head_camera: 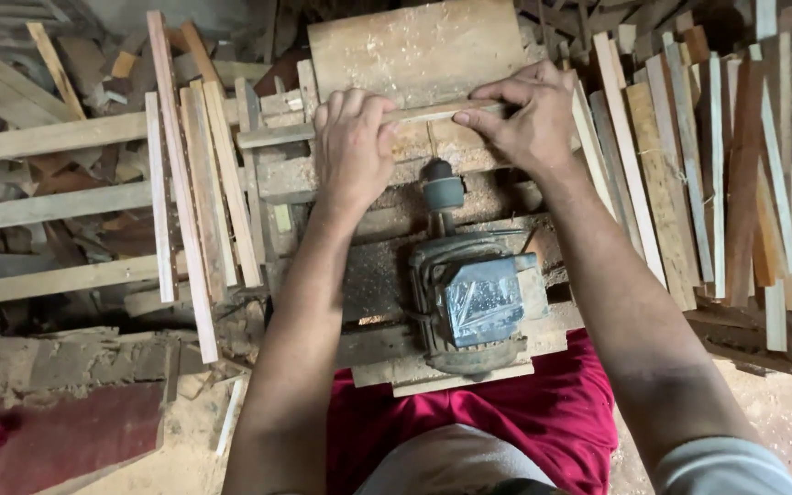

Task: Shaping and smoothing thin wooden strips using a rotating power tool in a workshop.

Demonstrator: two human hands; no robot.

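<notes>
My left hand (352,147) and my right hand (526,115) both press on a narrow wooden strip (433,114) that lies crosswise on a sawdust-covered wooden bench (414,55). The left hand covers the strip's left part with fingers curled over it. My right hand pinches the strip's right end with thumb and fingers. Just below the strip, a drill chuck (443,191) on the shaft of a grey electric motor (478,298) points up at the strip's middle.
A bundle of thin wooden slats (689,174) lies at the right, tied with string. More slats (196,183) rest across long rails (48,137) at the left. Scrap wood and sawdust cover the floor. Red cloth (469,422) covers my lap below the motor.
</notes>
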